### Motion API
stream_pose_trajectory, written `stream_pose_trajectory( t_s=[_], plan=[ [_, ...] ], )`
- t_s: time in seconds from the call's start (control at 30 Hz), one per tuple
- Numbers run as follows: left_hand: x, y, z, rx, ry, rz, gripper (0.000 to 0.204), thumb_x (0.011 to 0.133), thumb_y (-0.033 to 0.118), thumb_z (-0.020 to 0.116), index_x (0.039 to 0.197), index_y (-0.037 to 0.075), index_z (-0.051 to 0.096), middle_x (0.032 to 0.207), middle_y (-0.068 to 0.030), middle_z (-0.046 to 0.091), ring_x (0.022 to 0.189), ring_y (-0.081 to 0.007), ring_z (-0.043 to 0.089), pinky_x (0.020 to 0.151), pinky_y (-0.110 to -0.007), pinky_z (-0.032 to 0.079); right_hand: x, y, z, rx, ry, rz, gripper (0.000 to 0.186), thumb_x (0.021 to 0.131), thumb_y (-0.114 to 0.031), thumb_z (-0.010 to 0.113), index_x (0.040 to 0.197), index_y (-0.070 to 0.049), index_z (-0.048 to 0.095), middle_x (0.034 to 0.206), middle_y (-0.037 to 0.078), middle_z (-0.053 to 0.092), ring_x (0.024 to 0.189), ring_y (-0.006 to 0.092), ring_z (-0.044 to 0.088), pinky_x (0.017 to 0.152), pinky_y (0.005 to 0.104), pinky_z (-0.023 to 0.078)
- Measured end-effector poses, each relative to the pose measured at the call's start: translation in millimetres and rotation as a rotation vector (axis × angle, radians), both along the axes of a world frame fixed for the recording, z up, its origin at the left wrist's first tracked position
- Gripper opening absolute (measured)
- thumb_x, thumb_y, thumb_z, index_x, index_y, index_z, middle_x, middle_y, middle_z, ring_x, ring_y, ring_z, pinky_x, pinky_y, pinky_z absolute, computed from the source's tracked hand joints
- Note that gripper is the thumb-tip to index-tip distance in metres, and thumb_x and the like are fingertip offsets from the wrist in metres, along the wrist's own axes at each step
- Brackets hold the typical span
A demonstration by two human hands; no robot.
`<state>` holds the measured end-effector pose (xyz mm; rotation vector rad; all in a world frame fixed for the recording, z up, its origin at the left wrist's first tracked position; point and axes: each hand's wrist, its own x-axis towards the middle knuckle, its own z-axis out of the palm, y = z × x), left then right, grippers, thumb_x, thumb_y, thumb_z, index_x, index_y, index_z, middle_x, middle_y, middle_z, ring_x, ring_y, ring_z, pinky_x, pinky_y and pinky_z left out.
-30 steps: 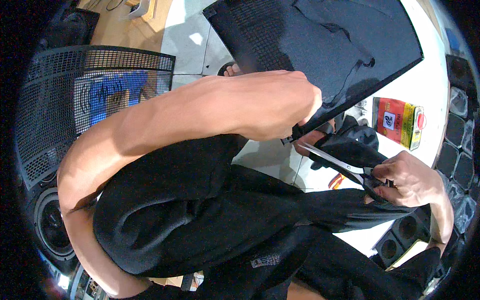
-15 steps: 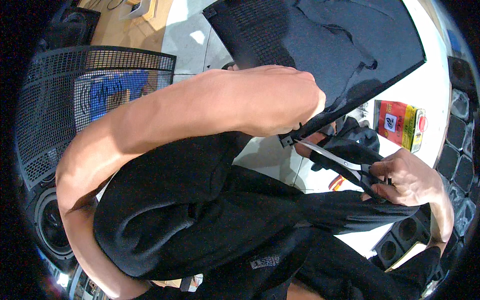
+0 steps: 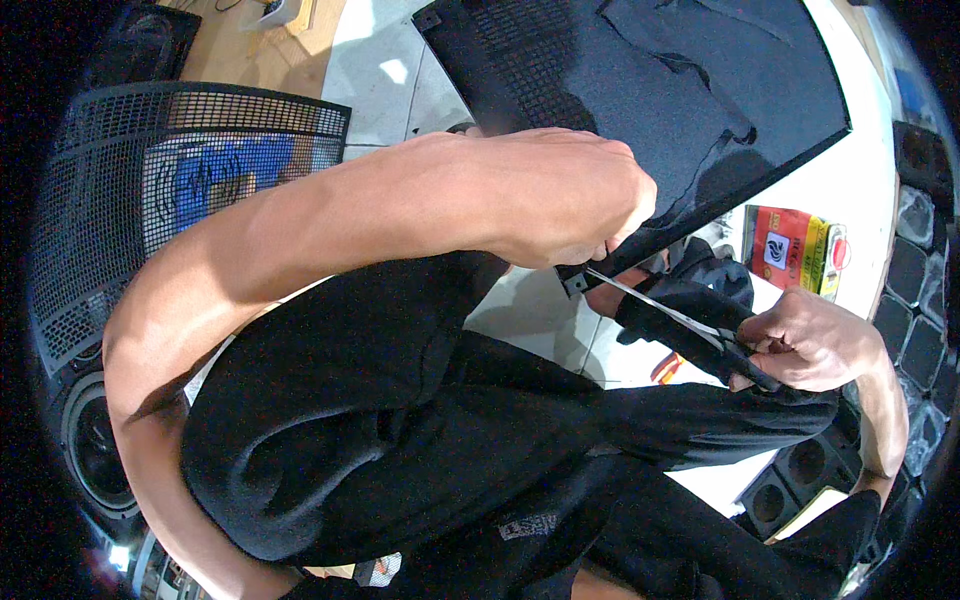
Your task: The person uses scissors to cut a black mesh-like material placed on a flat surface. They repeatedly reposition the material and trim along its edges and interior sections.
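Observation:
A dark cloth (image 3: 650, 110) lies over a black perforated metal grille (image 3: 520, 70), with a loose dark strip trailing across it. My left hand (image 3: 580, 195) reaches over my bent knee, its fingers curled and pinching the cloth at the grille's near edge. A pair of scissors (image 3: 690, 322) is in my right hand (image 3: 815, 340), fingers round the dark handles. Its light blades point left, their tips at the grille's near corner (image 3: 575, 283), just below my left fingertips. What exactly lies between the blades is too small to tell.
A red and yellow can (image 3: 795, 250) with a red cap stands on the right. Another curved black mesh grille (image 3: 100, 200) leans at the left, above a round speaker cone (image 3: 100, 445). Below the scissors lies a small red-and-orange object (image 3: 667, 368). My black-clad legs (image 3: 400, 420) fill the middle.
The scissors have turned nearly edge-on, with their tips slightly higher and closer to my left fingers. My right hand has shifted up a little. My left hand has barely moved.

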<state>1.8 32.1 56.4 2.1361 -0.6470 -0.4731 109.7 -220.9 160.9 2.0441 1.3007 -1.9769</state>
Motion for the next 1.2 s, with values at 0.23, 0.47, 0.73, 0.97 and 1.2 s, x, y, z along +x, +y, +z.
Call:
stream_pose_trajectory(
  t_s=[0.23, 0.47, 0.73, 0.97, 1.2],
  plan=[
    [3.0, -2.3, 0.5, -0.011, -0.012, -0.024, 0.010, 0.078, 0.004, 0.065, 0.084, -0.003, 0.071, 0.078, -0.0211, 0.070, 0.077, -0.0376, 0.070, 0.072, -0.044, 0.055, -1.9, 3.0, 4.1, -0.012, 0.040, -0.039, 0.022, 0.094, -0.020, 0.062, 0.087, 0.000, 0.069, 0.062, 0.017, 0.059, 0.057, 0.0346, 0.059, 0.055, 0.0436, 0.042],
    [-0.7, 1.7, 1.8, 0.001, 0.013, -0.015, 0.010, 0.078, 0.003, 0.065, 0.085, -0.002, 0.071, 0.079, -0.0206, 0.070, 0.077, -0.0369, 0.070, 0.072, -0.043, 0.055, 11.5, 4.6, -6.0, -0.019, 0.126, 0.009, 0.031, 0.096, -0.030, 0.064, 0.083, -0.002, 0.068, 0.059, 0.014, 0.057, 0.054, 0.0335, 0.057, 0.053, 0.0437, 0.039],
    [1.7, -0.7, 1.2, 0.037, 0.036, -0.021, 0.010, 0.079, 0.004, 0.067, 0.086, -0.002, 0.071, 0.080, -0.0210, 0.070, 0.079, -0.0368, 0.071, 0.074, -0.043, 0.055, 15.7, -0.7, -9.0, 0.051, 0.075, 0.057, 0.028, 0.093, -0.027, 0.064, 0.081, -0.001, 0.066, 0.057, 0.014, 0.055, 0.054, 0.0349, 0.056, 0.053, 0.0442, 0.039],
    [7.0, -2.7, 5.7, 0.086, 0.112, -0.061, 0.009, 0.079, 0.005, 0.066, 0.082, 0.000, 0.072, 0.079, -0.0196, 0.070, 0.079, -0.0369, 0.070, 0.071, -0.045, 0.053, 13.7, -5.0, -15.7, 0.131, 0.000, 0.126, 0.025, 0.090, -0.024, 0.066, 0.096, 0.000, 0.069, 0.064, 0.018, 0.059, 0.065, 0.0367, 0.061, 0.062, 0.0461, 0.046],
    [8.3, 4.4, -5.7, 0.025, -0.075, -0.165, 0.011, 0.076, 0.009, 0.065, 0.081, 0.003, 0.073, 0.077, -0.0167, 0.069, 0.078, -0.0356, 0.069, 0.069, -0.045, 0.054, 14.6, 6.9, -18.6, 0.219, -0.125, 0.232, 0.021, 0.087, -0.020, 0.067, 0.094, 0.000, 0.069, 0.063, 0.018, 0.058, 0.065, 0.0391, 0.062, 0.061, 0.0472, 0.047]
  ],
)
